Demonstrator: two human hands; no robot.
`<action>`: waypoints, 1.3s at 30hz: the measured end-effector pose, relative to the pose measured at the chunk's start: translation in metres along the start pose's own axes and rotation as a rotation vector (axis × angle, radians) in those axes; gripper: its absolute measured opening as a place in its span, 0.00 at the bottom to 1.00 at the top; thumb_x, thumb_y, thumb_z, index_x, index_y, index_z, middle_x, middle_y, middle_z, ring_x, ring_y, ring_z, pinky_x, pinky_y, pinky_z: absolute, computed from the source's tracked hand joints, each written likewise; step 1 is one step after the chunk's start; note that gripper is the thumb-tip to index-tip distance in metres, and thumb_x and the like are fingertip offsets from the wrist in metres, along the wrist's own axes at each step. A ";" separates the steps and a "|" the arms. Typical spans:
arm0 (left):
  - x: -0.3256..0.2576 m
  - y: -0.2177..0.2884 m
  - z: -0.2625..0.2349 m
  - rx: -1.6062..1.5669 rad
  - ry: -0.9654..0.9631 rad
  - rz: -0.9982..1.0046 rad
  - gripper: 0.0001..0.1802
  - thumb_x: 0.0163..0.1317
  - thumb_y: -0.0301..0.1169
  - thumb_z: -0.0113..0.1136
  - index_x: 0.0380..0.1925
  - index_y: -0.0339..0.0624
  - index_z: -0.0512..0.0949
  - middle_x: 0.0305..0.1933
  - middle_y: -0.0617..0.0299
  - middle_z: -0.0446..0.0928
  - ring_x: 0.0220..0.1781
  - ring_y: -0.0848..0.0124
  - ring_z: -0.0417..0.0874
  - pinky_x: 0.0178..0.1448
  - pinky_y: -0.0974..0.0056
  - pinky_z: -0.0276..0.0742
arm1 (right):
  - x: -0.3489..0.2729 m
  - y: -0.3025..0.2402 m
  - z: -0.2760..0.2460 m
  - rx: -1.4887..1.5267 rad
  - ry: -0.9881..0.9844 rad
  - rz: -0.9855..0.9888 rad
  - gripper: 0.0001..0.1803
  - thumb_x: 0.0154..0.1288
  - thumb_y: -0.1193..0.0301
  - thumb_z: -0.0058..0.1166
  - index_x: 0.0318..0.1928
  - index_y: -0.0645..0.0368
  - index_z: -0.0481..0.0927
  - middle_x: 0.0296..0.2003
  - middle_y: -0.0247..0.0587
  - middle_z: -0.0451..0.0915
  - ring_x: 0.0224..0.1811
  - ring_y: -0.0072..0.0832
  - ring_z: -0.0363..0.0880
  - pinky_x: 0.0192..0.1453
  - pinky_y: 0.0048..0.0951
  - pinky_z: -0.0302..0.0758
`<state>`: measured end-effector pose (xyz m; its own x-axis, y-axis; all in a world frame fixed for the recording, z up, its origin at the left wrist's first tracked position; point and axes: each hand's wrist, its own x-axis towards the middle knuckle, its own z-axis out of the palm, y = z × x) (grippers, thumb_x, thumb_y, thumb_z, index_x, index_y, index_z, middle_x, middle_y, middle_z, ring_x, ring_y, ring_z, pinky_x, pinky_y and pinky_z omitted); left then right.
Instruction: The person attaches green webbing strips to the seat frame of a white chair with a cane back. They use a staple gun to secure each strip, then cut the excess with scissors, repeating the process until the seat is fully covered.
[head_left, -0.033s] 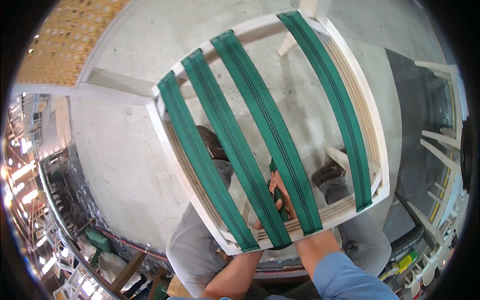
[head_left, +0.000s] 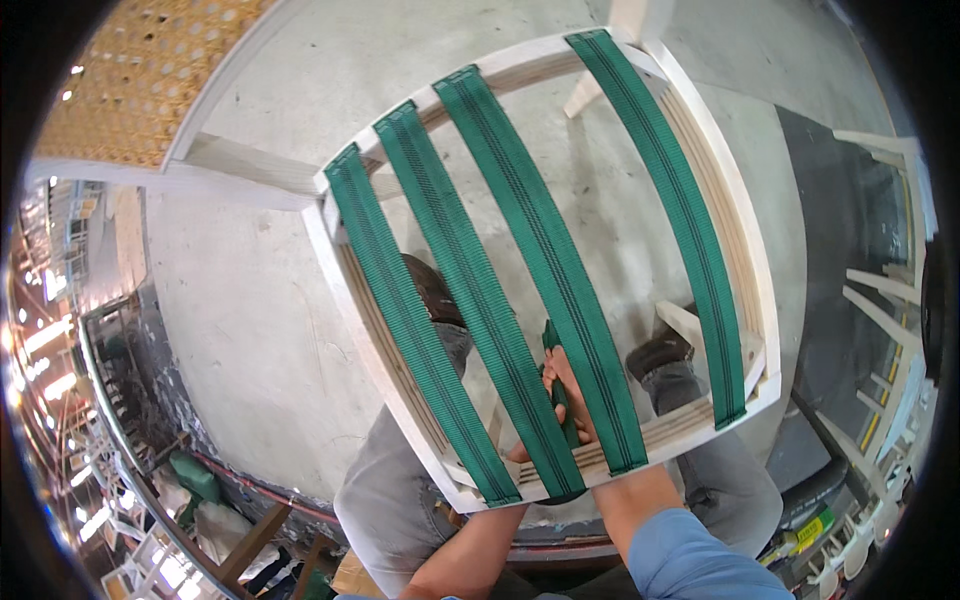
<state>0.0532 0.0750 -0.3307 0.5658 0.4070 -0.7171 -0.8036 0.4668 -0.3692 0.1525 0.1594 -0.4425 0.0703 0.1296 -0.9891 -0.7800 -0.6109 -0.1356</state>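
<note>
A blue sleeve (head_left: 695, 565) comes in at bottom right, two bare forearms reaching forward; two grey trouser legs (head_left: 380, 470) (head_left: 728, 480) flank them, one to each side; and over the lap sits one pale wooden seat frame (head_left: 680, 435), tilted in view, its near rail just above the wrists! Under that rail go both hands; the right hand (head_left: 572, 385) shows in the gap between the second and third straps, fingers curled closed around one loose green strip (head_left: 570, 430); the left hand (head_left: 518, 453) is mostly hidden beneath the second strap, so how far it is open, or what it has hold of, I cannot tell.

Count the straps across the frame, left to right: first strap (head_left: 410, 325), second strap (head_left: 475, 300), third strap (head_left: 550, 260), fourth strap (head_left: 680, 210); that's four, all green with dark lines; three run fairly close together, and a wide gap lies before the fourth!

Through the openings, two dark shoes (head_left: 428, 290) (head_left: 660, 355) on the grey floor (head_left: 245, 330); beyond, at upper left, one woven cane panel (head_left: 140, 80) in a pale frame; out at the right rim, several pale wooden pieces (head_left: 882, 280), too bent by the lens to count.
</note>
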 end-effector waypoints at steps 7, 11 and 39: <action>0.006 0.009 0.006 -0.044 -0.114 0.021 0.17 0.70 0.44 0.67 0.42 0.40 0.81 0.43 0.55 0.84 0.48 0.66 0.86 0.50 0.64 0.85 | 0.000 -0.005 -0.002 -0.049 -0.012 0.003 0.17 0.77 0.56 0.55 0.50 0.57 0.83 0.41 0.36 0.83 0.40 0.26 0.82 0.46 0.32 0.82; 0.006 0.012 0.012 0.015 -0.131 -0.002 0.14 0.69 0.41 0.67 0.41 0.41 0.81 0.41 0.57 0.84 0.44 0.67 0.85 0.45 0.64 0.83 | -0.002 -0.002 -0.006 -0.056 -0.013 -0.013 0.17 0.77 0.57 0.55 0.50 0.58 0.83 0.41 0.36 0.83 0.40 0.26 0.82 0.46 0.32 0.82; 0.061 0.036 0.068 0.382 -0.231 0.217 0.14 0.65 0.45 0.62 0.32 0.47 0.83 0.24 0.68 0.78 0.22 0.69 0.78 0.26 0.58 0.79 | -0.345 0.052 -0.536 -0.718 1.080 -0.650 0.29 0.53 0.67 0.69 0.56 0.63 0.82 0.50 0.50 0.87 0.53 0.43 0.87 0.60 0.39 0.78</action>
<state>0.0710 0.1699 -0.3474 0.4541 0.6697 -0.5876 -0.8068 0.5888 0.0476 0.4209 -0.3355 -0.1395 0.9619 0.0885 -0.2587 0.0227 -0.9687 -0.2471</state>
